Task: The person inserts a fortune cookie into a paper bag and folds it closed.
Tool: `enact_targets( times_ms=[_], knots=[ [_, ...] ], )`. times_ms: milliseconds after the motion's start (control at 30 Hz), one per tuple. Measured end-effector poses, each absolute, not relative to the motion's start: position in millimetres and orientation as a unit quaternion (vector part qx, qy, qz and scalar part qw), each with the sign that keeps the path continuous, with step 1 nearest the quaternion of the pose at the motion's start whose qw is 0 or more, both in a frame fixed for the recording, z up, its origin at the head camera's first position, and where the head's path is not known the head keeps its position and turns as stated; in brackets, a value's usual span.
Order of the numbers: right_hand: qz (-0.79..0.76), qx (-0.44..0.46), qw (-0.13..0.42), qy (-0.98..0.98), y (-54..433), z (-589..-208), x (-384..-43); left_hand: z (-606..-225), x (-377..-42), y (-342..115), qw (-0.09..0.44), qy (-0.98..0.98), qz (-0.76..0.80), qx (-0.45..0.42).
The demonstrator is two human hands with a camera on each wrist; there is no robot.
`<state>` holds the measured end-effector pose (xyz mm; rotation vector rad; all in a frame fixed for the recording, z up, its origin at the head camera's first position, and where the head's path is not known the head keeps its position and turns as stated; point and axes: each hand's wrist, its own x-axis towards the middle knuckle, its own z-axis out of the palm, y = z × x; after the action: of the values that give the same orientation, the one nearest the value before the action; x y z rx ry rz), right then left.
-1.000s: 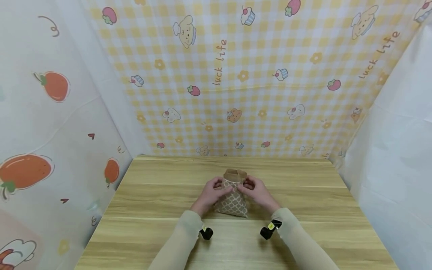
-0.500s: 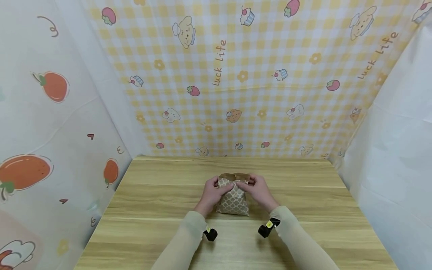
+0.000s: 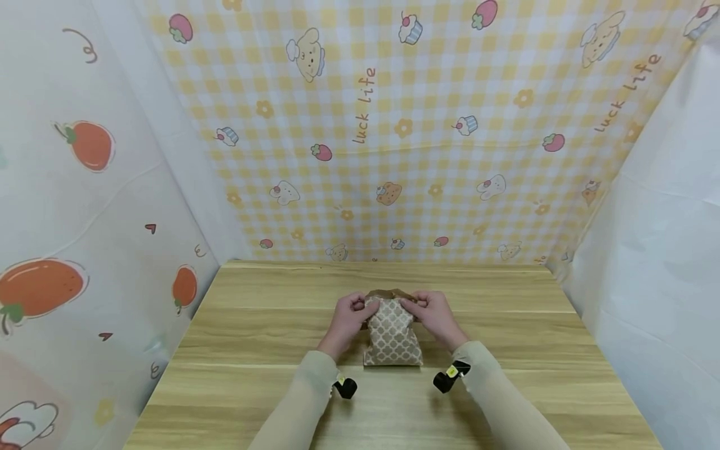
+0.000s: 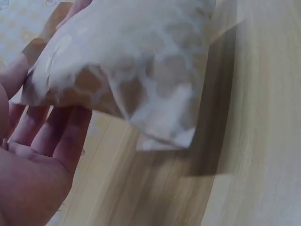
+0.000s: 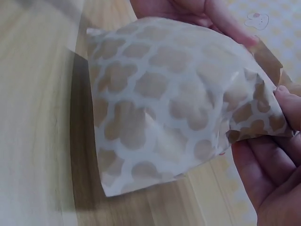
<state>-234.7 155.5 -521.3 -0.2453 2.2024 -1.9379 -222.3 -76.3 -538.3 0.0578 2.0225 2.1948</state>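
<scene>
Between the two hands is a brown paper bag (image 3: 392,337) with a white lattice print, its body bulging and its plain brown mouth at the far end. My left hand (image 3: 344,320) pinches the bag's upper left edge, thumb on the front and fingers behind. At the upper right edge my right hand (image 3: 439,317) pinches it the same way. The right wrist view shows the bag (image 5: 146,103) tilted over the table, with a shadow beside it. In the left wrist view, fingers (image 4: 70,136) support the paper from underneath. What is inside is hidden.
A wooden table (image 3: 270,319) lies under the hands. Behind it hangs a yellow checked cloth (image 3: 405,156) with cartoon prints. White sheets stand along both sides, the left sheet (image 3: 129,187) printed with orange fruit. Small black cameras (image 3: 345,387) sit on the wrists.
The hands have spread slightly apart at the bag's top. The bag's mouth has gone from standing gaping to wider and flatter, and its lower end has swung toward the person.
</scene>
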Motion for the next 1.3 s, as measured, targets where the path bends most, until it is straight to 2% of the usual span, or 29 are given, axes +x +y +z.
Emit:
enact_targets(
  times_ms=[467, 700, 1000, 1300],
  knots=[
    [-0.677, -0.109, 0.085, 0.723, 165, -523, -238, -540, -225, -80, 0.031, 0.671, 0.741, -0.005],
    [-0.654, -0.102, 0.061, 0.747, 167, -523, -239, -540, -225, -79, 0.031, 0.657, 0.753, -0.019],
    [-0.642, -0.116, 0.076, 0.754, 171, -518, -239, -543, -225, -80, 0.027, 0.650, 0.759, -0.027],
    [-0.646, -0.124, 0.088, 0.748, 173, -519, -240, -542, -224, -84, 0.046, 0.652, 0.756, -0.017]
  ],
)
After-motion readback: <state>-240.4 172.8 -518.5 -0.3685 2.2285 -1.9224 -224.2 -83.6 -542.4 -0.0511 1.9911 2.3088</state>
